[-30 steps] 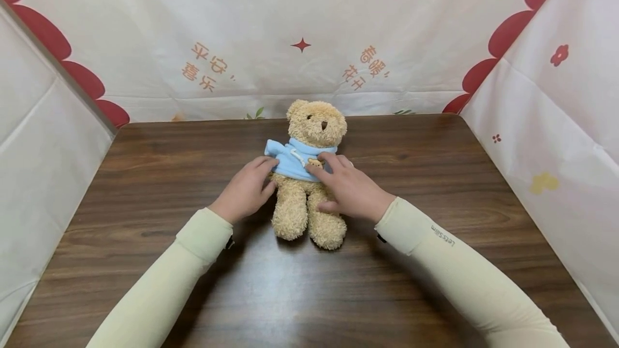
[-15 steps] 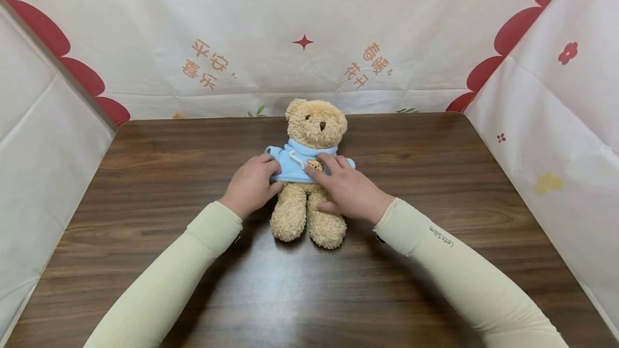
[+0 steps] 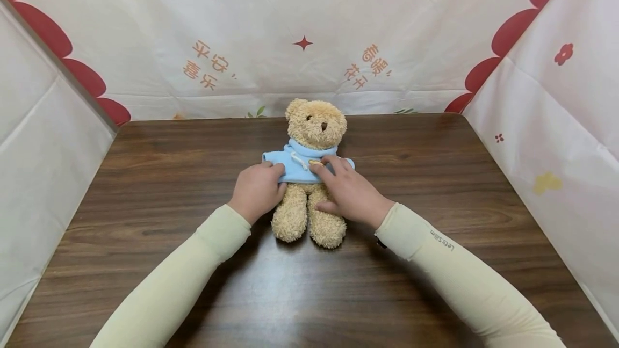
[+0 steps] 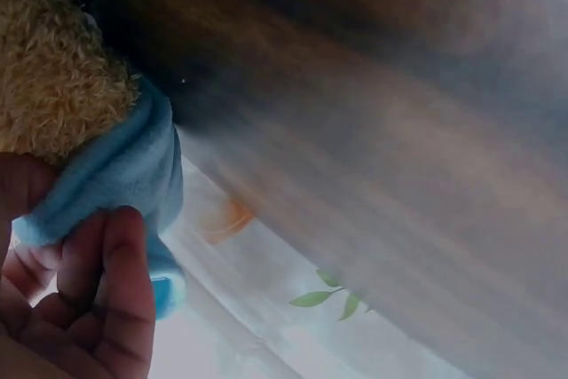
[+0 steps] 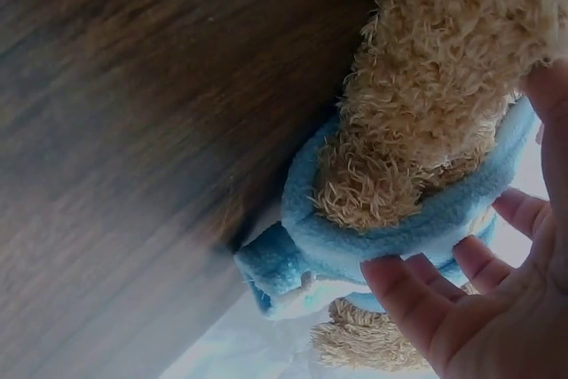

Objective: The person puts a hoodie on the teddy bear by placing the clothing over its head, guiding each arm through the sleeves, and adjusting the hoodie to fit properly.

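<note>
A tan plush teddy bear (image 3: 289,214) lies on its back, head away from me, wearing a light blue sweatshirt (image 3: 292,168) with a white drawstring. At its left side, my left hand (image 3: 256,189) pinches the sweatshirt near the hem. The left wrist view shows curled fingers (image 4: 126,281) and the thumb on the blue fabric (image 4: 133,166). My right hand (image 3: 355,192) rests over the sweatshirt's front, partly covering a small bear badge. Its fingers (image 5: 404,295) are spread and loosely bent at the hem (image 5: 390,232) in the right wrist view. The bear's arms are hidden.
The bear lies on a dark brown wooden table (image 3: 159,165). A white printed cloth (image 3: 271,9) stands behind the table's far edge. Similar white panels (image 3: 570,122) rise along the left and right sides.
My left hand has moved right and inward, closing on the sweatshirt's side and tugging the left sleeve lower and straighter. My right hand has stayed nearly in place on the front.
</note>
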`<state>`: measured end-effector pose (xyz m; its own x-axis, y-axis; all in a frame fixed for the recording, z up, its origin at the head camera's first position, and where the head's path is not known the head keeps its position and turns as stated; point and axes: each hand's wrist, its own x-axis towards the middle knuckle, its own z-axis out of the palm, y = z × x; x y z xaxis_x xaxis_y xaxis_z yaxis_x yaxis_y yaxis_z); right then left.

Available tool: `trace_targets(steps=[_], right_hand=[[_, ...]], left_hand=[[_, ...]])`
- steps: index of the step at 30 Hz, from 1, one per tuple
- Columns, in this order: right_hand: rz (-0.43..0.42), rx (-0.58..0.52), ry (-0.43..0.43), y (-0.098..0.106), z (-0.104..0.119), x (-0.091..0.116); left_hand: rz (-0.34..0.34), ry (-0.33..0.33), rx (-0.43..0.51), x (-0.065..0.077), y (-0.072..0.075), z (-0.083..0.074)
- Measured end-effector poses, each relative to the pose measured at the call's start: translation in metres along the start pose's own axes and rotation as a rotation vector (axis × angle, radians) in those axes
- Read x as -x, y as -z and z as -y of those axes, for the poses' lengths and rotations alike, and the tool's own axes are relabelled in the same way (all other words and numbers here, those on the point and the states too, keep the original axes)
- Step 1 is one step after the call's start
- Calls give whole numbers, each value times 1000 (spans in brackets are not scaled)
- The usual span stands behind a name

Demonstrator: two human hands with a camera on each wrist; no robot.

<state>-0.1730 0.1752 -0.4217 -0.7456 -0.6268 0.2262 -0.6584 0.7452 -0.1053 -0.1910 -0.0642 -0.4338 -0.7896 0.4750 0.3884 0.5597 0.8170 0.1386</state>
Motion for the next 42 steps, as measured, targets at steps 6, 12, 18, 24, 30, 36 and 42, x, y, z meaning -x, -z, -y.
trace_targets(steps=[6,12,18,24,30,36,42], right_hand=[[-6,-18,-10,-1,0,0],[6,-15,-20,0,-2,1],[5,-27,-23,0,-4,2],[6,-33,-20,-1,-4,2],[10,-31,-16,-1,-4,1],[-5,-35,1,-1,-4,1],[7,-35,-3,-2,-4,1]], left_hand=[[19,11,-59,-5,-2,-5],[95,108,139,0,13,2],[59,206,329,2,33,22],[161,237,412,-4,30,40],[55,142,471,-9,17,44],[58,179,492,-10,15,41],[133,251,503,-13,17,39]])
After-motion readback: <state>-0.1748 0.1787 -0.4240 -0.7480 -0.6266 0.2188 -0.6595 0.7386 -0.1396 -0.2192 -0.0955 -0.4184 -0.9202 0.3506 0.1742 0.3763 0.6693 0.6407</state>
